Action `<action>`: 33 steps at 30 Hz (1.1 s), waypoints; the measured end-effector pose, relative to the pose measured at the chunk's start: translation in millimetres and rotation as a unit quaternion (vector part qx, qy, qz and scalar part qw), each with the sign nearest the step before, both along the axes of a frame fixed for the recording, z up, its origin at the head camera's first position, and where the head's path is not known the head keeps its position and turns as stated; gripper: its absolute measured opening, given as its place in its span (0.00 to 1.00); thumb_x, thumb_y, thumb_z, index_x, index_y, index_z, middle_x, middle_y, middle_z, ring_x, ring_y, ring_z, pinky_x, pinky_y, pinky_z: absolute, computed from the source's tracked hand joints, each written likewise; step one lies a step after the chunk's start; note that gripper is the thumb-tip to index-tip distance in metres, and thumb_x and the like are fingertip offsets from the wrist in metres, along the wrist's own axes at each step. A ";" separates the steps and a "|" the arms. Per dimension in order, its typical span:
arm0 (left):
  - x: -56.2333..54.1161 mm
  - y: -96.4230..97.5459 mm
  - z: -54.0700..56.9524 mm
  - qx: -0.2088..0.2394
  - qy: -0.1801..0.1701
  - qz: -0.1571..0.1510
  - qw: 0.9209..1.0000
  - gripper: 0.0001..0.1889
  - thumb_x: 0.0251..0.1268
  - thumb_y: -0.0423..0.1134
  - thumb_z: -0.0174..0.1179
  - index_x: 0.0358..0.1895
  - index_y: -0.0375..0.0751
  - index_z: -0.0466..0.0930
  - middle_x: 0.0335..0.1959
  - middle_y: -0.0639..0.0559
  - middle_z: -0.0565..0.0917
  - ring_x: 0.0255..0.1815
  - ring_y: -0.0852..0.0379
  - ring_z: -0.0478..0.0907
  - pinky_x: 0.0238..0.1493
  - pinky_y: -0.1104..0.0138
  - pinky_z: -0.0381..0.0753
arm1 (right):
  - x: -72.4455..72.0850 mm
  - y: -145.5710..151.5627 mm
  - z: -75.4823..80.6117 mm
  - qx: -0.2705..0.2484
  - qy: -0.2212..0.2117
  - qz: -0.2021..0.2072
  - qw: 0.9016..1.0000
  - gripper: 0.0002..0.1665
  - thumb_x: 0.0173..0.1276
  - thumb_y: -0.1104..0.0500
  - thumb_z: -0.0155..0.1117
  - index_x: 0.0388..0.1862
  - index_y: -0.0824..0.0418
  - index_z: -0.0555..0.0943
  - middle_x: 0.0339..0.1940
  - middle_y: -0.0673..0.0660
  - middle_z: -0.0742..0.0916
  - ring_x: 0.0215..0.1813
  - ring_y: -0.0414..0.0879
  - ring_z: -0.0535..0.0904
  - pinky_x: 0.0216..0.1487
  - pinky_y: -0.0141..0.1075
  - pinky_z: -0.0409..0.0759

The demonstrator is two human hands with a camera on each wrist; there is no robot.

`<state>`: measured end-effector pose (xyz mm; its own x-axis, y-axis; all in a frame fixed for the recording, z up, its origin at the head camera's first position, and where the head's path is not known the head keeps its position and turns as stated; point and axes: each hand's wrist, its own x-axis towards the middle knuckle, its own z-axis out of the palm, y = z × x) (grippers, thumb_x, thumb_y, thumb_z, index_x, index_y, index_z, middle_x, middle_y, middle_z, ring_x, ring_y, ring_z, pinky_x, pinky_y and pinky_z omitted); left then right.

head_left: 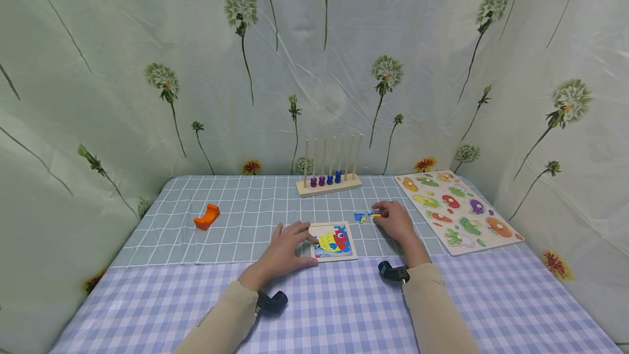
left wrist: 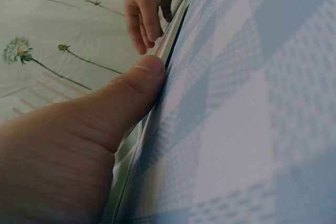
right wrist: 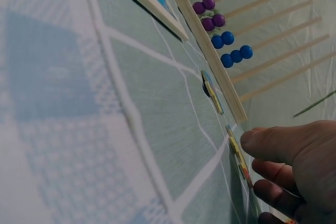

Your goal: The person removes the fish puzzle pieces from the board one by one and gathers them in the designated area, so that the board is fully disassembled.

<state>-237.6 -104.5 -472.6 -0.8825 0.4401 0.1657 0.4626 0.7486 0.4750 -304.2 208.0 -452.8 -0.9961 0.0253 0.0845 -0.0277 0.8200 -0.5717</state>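
A small wooden-framed jigsaw puzzle [head_left: 338,259] with a yellow and red fish picture lies on the table. At its left side my left hand [head_left: 285,248] rests with spread fingers, thumb near the lower left corner and fingertips over the left edge. In the left wrist view the thumb [left wrist: 134,85] lies along the frame's edge. To the puzzle's upper right are two loose jigsaw pieces. One piece [head_left: 360,217] lies untouched. The other piece [right wrist: 239,156] lies flat right by the thumb and loosely bent fingers of my right hand [head_left: 395,224].
A wooden bead counting rack [head_left: 329,188] with purple and blue beads on upright rods stands at the back. A vegetable peg board [head_left: 459,214] lies at the right. On the left sits an orange curved block [head_left: 207,217]. A flowered curtain [head_left: 314,70] hangs behind the table.
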 end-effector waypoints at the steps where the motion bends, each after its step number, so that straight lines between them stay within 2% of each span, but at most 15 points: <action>1: -0.1 0.1 0.0 0.001 0.000 0.000 1.000 0.24 0.52 0.61 0.72 0.51 0.58 0.83 0.75 0.49 0.70 0.79 0.43 0.59 0.77 0.32 0.40 | 0.0 0.1 0.4 -0.003 0.001 0.001 1.000 0.19 0.67 0.60 0.66 0.57 0.59 0.82 0.54 0.63 0.81 0.53 0.57 0.77 0.55 0.51 0.78; 6: -0.7 0.2 -0.1 -0.005 -0.001 0.001 1.000 0.24 0.52 0.62 0.72 0.51 0.58 0.83 0.75 0.50 0.69 0.80 0.43 0.59 0.78 0.33 0.39 | 0.1 -0.4 3.4 -0.010 0.011 0.007 1.000 0.18 0.68 0.60 0.66 0.57 0.59 0.82 0.53 0.62 0.81 0.52 0.55 0.77 0.53 0.50 0.77; 16: -1.5 0.0 -0.8 -0.002 0.005 -0.003 1.000 0.24 0.52 0.62 0.72 0.51 0.57 0.83 0.75 0.48 0.70 0.79 0.42 0.59 0.77 0.32 0.41 | 3.9 -7.7 13.0 -0.015 0.030 0.041 0.999 0.17 0.68 0.61 0.65 0.56 0.59 0.83 0.54 0.62 0.84 0.55 0.57 0.79 0.57 0.52 0.79; 26: 0.2 0.1 0.6 0.000 0.008 -0.006 1.000 0.24 0.52 0.61 0.72 0.50 0.57 0.83 0.74 0.47 0.71 0.79 0.41 0.60 0.76 0.31 0.42 | 4.5 -17.5 20.8 -0.027 0.017 0.085 0.996 0.17 0.66 0.59 0.67 0.54 0.58 0.84 0.54 0.60 0.85 0.51 0.54 0.80 0.52 0.48 0.80; 33: 1.6 0.4 1.9 0.003 0.003 -0.003 1.000 0.23 0.53 0.60 0.72 0.50 0.58 0.83 0.74 0.49 0.71 0.79 0.43 0.60 0.76 0.31 0.42 | 6.6 -25.1 24.9 -0.023 0.009 0.109 0.994 0.17 0.67 0.60 0.68 0.54 0.57 0.84 0.53 0.59 0.85 0.52 0.53 0.80 0.54 0.49 0.81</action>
